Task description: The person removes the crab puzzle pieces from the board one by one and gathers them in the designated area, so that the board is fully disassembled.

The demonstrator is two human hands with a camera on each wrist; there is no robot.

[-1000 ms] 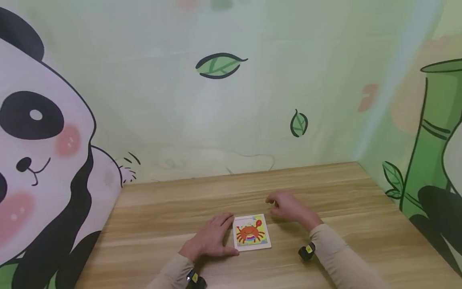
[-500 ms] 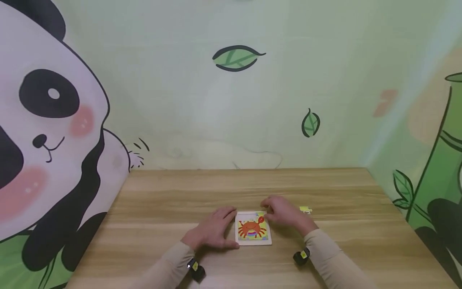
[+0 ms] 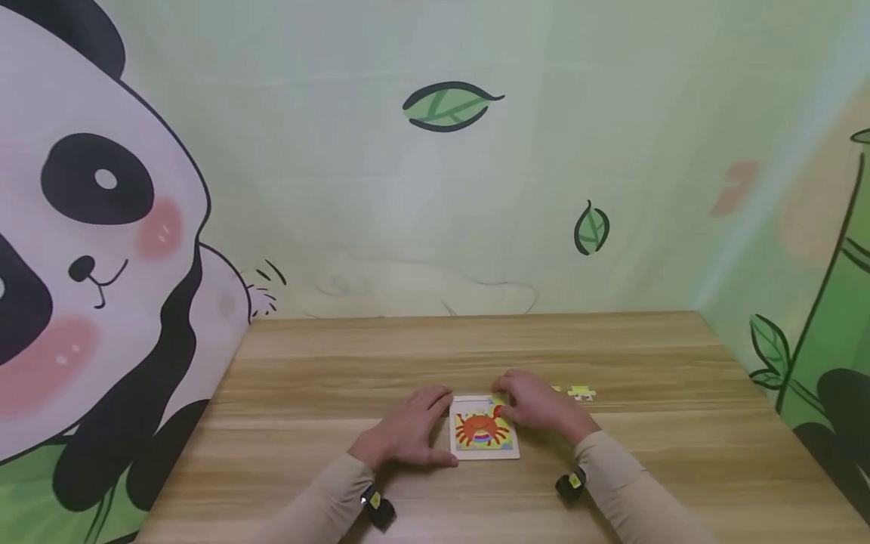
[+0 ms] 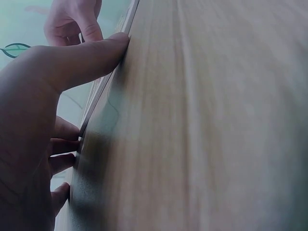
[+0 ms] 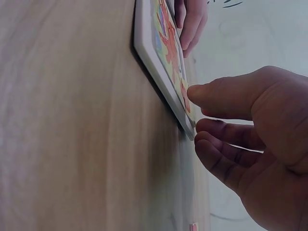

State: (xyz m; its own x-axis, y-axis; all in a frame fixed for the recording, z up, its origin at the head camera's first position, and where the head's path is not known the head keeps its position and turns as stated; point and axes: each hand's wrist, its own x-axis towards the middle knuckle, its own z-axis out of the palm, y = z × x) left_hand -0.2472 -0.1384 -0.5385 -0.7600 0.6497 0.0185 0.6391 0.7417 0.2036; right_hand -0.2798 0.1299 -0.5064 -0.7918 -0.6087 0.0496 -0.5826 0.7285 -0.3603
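As the left hand (image 3: 412, 427) lines one side of a crab puzzle (image 3: 485, 455), the right hand (image 3: 537, 400) touches its far right corner

Lying flat on the near half of a wooden table (image 3: 326, 453), the puzzle has a white rim around a red crab (image 3: 479, 428). The left hand is unclenched, its thumb at the near left corner and its fingertips along the left edge. The right thumb (image 5: 226, 96) touches the corner by the crab's raised claw, and the other fingers curve just beside the edge; whether they pinch a piece, I cannot tell. Two yellow puzzle pieces (image 3: 582, 393) lie farther right, one partly hidden. Beyond the table, a panda (image 3: 115, 249) fills the left of a pale green wall (image 3: 326, 174), and bamboo (image 3: 839, 325) stands at the right.
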